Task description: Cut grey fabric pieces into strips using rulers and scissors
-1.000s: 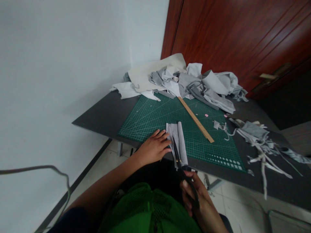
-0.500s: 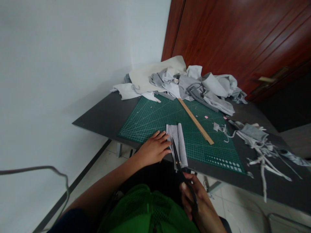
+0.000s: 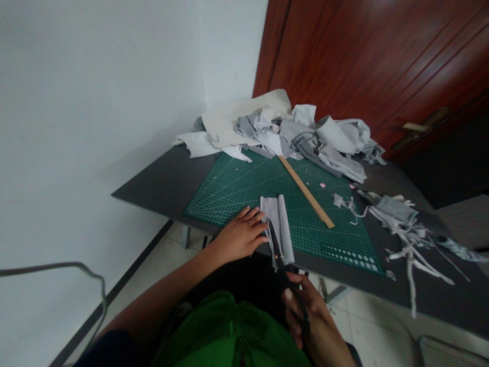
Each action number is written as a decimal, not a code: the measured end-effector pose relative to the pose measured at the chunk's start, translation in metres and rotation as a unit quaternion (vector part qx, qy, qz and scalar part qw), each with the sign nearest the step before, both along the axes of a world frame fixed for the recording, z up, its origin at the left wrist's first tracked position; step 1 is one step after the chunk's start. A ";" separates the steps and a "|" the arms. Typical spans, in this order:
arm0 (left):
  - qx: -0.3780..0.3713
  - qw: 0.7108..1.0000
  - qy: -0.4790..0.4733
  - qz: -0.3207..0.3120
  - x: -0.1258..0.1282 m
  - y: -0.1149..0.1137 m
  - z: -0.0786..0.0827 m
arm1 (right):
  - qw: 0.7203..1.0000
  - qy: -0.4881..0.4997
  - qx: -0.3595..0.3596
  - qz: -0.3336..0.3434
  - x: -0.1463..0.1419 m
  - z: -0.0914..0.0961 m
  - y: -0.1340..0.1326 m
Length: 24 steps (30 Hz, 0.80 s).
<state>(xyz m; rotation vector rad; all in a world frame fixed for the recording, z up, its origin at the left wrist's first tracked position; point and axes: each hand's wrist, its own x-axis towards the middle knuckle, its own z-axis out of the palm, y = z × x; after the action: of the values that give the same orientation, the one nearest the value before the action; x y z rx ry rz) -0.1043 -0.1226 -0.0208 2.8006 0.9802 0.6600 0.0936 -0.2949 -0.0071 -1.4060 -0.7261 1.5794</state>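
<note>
A grey piece of fabric [image 3: 283,229] with a rolled right edge lies at the front of the green cutting mat [image 3: 248,178], its near end reaching over the table edge. My left hand [image 3: 244,232] rests flat on the mat, fingers spread, fingertips touching the fabric's left side. Black-handled scissors [image 3: 280,265] are in my right hand [image 3: 305,308], its fingers wrapped round the handles below the table edge. The blades lie along the fabric, pointing away from me, close to my left fingertips. Whether the blades are fully closed is hard to make out.
A wooden ruler [image 3: 305,191] lies slantwise on the mat. Behind it is a heap of grey and white cloth [image 3: 301,135]. Tangled fabric scraps [image 3: 405,219] lie on the dark table [image 3: 148,183] at the right. A wall and a wooden door [image 3: 362,61] stand behind.
The scissor blades have shifted very slightly left and look closer together. My left hand keeps its place on the fabric. The whole view has moved a little.
</note>
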 end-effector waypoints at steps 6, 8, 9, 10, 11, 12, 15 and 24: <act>-0.010 1.000 -0.012 0.014 0.000 -0.001 -0.001 | 0.999 0.045 -0.011 -0.020 0.005 -0.005 0.008; -0.010 1.000 -0.013 0.015 0.000 -0.001 -0.001 | 0.998 0.050 -0.014 -0.017 0.005 -0.003 0.014; -0.009 1.000 -0.012 0.014 0.001 -0.001 -0.001 | 0.998 0.051 -0.015 -0.015 0.005 -0.002 0.017; -0.008 1.000 -0.011 0.014 0.001 -0.001 0.000 | 0.999 0.049 -0.014 -0.013 0.004 0.001 0.020; -0.008 1.000 -0.010 0.015 0.001 -0.001 0.000 | 0.999 0.046 -0.013 -0.010 0.004 0.003 0.023; -0.007 1.000 -0.008 0.017 0.001 -0.001 0.001 | 0.999 0.043 -0.011 -0.007 0.004 0.005 0.025; -0.007 1.000 -0.005 0.024 0.001 -0.002 0.001 | 0.999 0.041 -0.009 -0.002 0.004 0.007 0.027; -0.013 1.000 0.001 0.029 0.003 -0.004 0.005 | 0.999 0.042 -0.012 -0.005 0.009 0.003 0.000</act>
<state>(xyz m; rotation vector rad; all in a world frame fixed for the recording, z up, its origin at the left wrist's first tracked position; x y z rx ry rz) -0.1015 -0.1262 -0.0157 2.7611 1.0648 0.6473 0.1023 -0.2953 -0.0044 -1.3508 -0.6507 1.6333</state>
